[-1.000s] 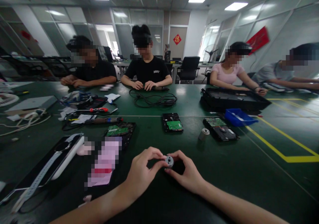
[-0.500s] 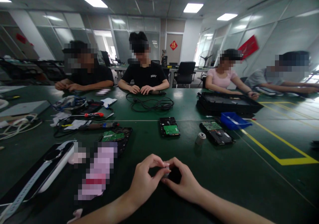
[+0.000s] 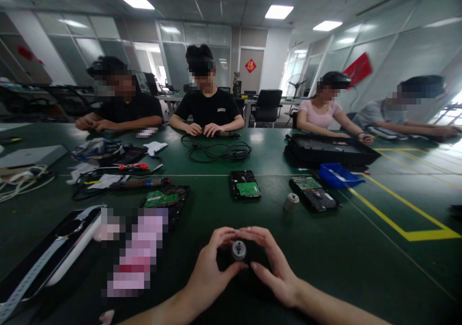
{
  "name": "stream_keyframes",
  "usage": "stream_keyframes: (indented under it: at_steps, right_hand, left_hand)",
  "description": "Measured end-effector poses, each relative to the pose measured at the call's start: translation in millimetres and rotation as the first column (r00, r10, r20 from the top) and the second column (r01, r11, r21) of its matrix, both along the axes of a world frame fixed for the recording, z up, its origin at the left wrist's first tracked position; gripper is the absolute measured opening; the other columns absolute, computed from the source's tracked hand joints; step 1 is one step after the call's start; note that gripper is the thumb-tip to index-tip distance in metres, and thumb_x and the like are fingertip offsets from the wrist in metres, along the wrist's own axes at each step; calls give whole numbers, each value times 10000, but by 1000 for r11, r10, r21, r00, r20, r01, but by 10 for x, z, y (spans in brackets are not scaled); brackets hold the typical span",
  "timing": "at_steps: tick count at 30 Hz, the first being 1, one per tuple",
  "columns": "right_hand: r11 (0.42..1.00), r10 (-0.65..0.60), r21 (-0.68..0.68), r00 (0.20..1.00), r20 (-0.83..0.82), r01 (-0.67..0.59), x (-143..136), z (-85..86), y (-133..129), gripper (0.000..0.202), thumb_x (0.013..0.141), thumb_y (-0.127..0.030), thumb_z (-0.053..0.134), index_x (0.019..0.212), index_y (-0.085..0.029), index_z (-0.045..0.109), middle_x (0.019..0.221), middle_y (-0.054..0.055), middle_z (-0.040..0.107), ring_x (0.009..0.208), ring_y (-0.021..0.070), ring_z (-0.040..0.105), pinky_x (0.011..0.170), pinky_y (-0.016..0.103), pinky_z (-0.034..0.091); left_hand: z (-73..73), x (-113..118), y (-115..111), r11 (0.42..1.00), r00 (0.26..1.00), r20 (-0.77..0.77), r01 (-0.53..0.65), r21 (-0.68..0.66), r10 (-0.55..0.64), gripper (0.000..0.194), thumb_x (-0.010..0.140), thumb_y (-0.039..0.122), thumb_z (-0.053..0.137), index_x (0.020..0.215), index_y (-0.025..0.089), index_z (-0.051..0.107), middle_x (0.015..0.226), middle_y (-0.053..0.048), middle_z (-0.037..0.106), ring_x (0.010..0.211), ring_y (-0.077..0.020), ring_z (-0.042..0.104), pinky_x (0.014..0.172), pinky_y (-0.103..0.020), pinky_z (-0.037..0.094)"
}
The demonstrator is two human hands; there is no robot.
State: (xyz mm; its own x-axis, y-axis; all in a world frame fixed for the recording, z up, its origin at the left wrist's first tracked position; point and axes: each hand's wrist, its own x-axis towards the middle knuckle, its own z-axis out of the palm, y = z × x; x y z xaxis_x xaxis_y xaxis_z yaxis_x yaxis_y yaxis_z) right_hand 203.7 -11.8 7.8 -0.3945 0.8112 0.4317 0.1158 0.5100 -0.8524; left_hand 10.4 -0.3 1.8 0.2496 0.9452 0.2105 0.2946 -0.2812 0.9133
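Observation:
Near the table's front edge a small metal cylinder [image 3: 238, 252] stands upright, with a dark fitting at the centre of its round top. My left hand [image 3: 218, 260] curves around its left side, the thumb in front and the fingers behind. On the right, my right hand [image 3: 276, 267] makes a matching curve, its thumb and fingers apart. The fingertips of both hands meet or nearly meet behind the cylinder. Whether the left fingers touch its side is hard to make out. A second metal cylinder [image 3: 290, 202] stands farther off to the right.
Hard drives with green boards lie at the centre [image 3: 246, 185], the right [image 3: 315, 193] and the left [image 3: 168, 200]. Beyond them are a blue tray [image 3: 339, 176], a black bin [image 3: 330, 154] and a coiled cable [image 3: 216, 149]. A screwdriver [image 3: 133, 166] and a watch [image 3: 68, 227] lie left. Several people sit opposite.
My hands have spread from a close pinch around the metal cylinder into a wider ring. Its top, mostly covered before, now shows. The view has shifted slightly.

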Motion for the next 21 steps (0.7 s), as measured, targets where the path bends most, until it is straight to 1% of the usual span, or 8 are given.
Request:
stream_keyframes:
  at_steps: [2,4,6,8,11,16,19,21]
  right_hand:
    - [999,-30,16,999,26,30,-6,12,-2,388,915,-217,491,1297,-264,443,1271,99,584,1237,257,514,1063,463,380]
    - [987,-152,53,988,-17,153,-17,26,11,254,931,-229,487,1183,-253,510,1037,70,664,1095,236,598,1042,456,389]
    - [962,-258,67,962,-86,264,-32,44,34,138,934,-240,496,1069,-248,527,852,27,649,953,209,637,998,429,422]
    - [957,-281,43,955,-92,286,-53,67,58,115,913,-236,544,1027,-244,526,854,21,643,909,195,644,923,383,476]
    - [969,-247,21,969,13,247,-105,94,80,206,843,-207,651,1029,-237,568,979,46,669,946,201,643,858,354,510]
    - [971,-240,42,963,124,237,-231,110,105,127,770,-204,746,843,-221,644,870,23,709,869,196,660,840,358,505]
    - [969,-244,-29,966,82,247,-250,183,142,125,783,-203,734,768,-208,610,824,17,715,822,182,676,805,340,523]
    - [968,-241,-60,970,20,242,-168,281,171,163,801,-200,714,738,-204,563,820,17,717,816,175,687,788,330,535]
  left_hand:
    - [-12,7,-1,999,1000,1,13,-52,-13,564,705,91,749,1169,268,482,1012,-6,729,965,-216,680,885,-363,514]
    - [-7,14,-5,998,1000,-15,9,-58,-10,535,710,109,747,1147,264,480,966,1,738,935,-218,688,873,-367,513]
    - [5,17,-13,999,999,-43,-5,-43,3,507,706,135,760,1120,257,492,940,-1,739,904,-226,691,852,-375,516]
    - [16,19,-23,999,998,-64,-25,-24,23,485,702,152,767,1102,253,511,914,0,738,876,-231,692,824,-374,523]
    - [38,19,-39,999,997,-67,-41,16,42,404,723,142,735,1070,250,558,925,-2,728,870,-222,691,803,-351,534]
    - [80,16,-61,997,996,-87,-29,68,35,287,734,89,675,975,236,620,931,-5,716,858,-205,687,769,-305,543]
    - [74,15,-72,997,996,-81,-15,78,22,265,745,122,697,972,236,623,917,1,714,839,-197,682,756,-294,539]
    - [66,16,-77,996,996,-87,-16,83,23,258,745,149,720,968,232,621,906,2,710,828,-196,676,752,-296,533]
